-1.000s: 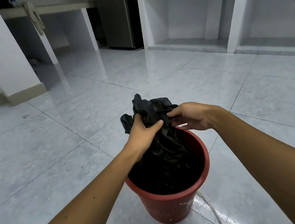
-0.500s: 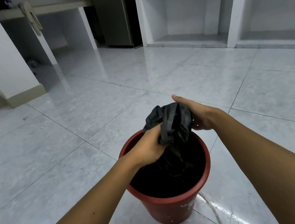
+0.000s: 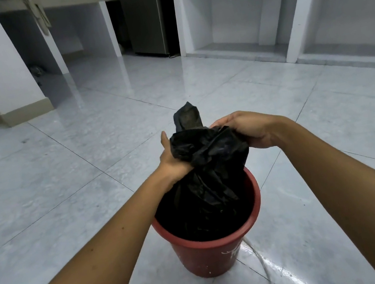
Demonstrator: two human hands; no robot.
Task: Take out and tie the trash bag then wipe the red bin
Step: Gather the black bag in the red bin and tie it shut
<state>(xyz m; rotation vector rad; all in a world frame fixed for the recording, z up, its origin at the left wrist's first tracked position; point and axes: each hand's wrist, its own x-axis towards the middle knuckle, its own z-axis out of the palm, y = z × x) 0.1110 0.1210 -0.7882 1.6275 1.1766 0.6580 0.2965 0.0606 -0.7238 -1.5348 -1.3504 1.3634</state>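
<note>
A red bin (image 3: 209, 257) stands on the tiled floor just in front of me. A black trash bag (image 3: 205, 163) rises out of it, its top gathered into a bunch above the rim. My left hand (image 3: 172, 162) grips the bag's gathered neck from the left. My right hand (image 3: 246, 129) grips the bunched top from the right, fingers curled over the plastic. A flap of the bag sticks up between the hands. The bag's lower part stays inside the bin and hides its inside.
A glossy grey tiled floor (image 3: 88, 184) spreads all around the bin. White concrete counters with open bays (image 3: 247, 18) line the far wall, a dark fridge (image 3: 144, 14) between them. A thin hose or cord (image 3: 263, 266) lies on the wet floor at the bin's right.
Both hands have shifted on the bag's top, folding the gathered plastic over and bunching it tighter. The bag has risen a little above the rim.
</note>
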